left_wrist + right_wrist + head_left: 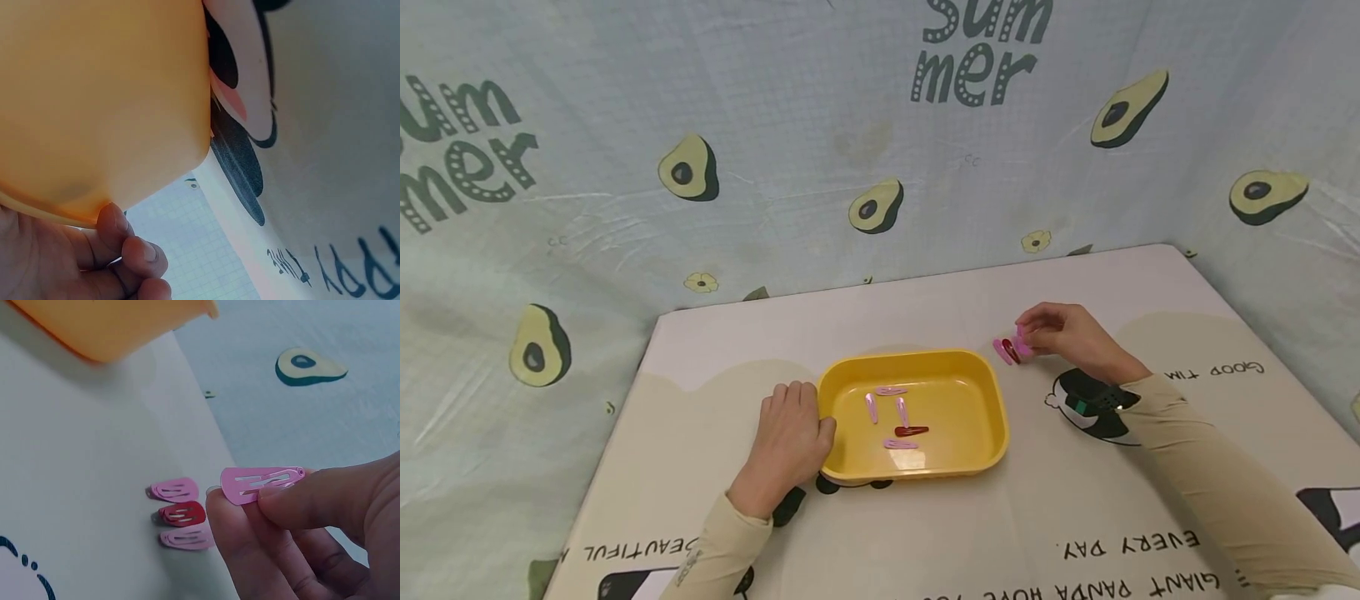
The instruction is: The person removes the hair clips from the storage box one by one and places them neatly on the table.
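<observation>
Left hand (790, 433): you are gripping the left rim of the yellow tray (955, 417). Yellow tray: sitting on the counter (962, 533), holding four pink clips (902, 410) and one red clip (912, 431). Row of three clips (180, 514): lying near the tray's far right corner, the right hand being nearer. Held pink clip (232, 484): its long axis is crossing your fingertips, broad end pointing away from the palm. Right hand (1067, 333): you are pinching that clip, the tray lying leftward and closer to you.
</observation>
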Demonstrator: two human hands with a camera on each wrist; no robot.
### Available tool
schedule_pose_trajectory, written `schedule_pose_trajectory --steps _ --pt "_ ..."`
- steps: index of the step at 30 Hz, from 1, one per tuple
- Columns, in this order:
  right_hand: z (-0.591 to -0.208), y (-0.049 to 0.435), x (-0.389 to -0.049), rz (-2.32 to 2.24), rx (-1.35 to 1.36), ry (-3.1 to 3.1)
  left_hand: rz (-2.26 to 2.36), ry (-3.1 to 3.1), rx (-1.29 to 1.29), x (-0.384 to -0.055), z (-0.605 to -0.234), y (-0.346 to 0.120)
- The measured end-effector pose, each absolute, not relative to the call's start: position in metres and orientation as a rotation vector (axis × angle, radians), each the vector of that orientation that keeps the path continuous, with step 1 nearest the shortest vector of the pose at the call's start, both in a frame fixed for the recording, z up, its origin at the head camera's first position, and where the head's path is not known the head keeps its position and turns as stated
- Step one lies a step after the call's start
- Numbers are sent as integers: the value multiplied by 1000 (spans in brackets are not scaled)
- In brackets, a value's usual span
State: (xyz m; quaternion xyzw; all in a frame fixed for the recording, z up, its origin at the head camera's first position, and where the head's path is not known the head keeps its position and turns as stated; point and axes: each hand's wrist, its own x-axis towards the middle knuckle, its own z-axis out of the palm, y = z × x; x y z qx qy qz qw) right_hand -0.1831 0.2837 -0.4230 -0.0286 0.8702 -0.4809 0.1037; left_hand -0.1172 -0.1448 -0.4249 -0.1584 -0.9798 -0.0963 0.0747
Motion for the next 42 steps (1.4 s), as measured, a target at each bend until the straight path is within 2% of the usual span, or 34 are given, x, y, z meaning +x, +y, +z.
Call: schedule_pose_trajectory --steps 42 --pt "-444 294 -191 -1206 8 2736 -286 -2905 -499 -117 -427 -145"
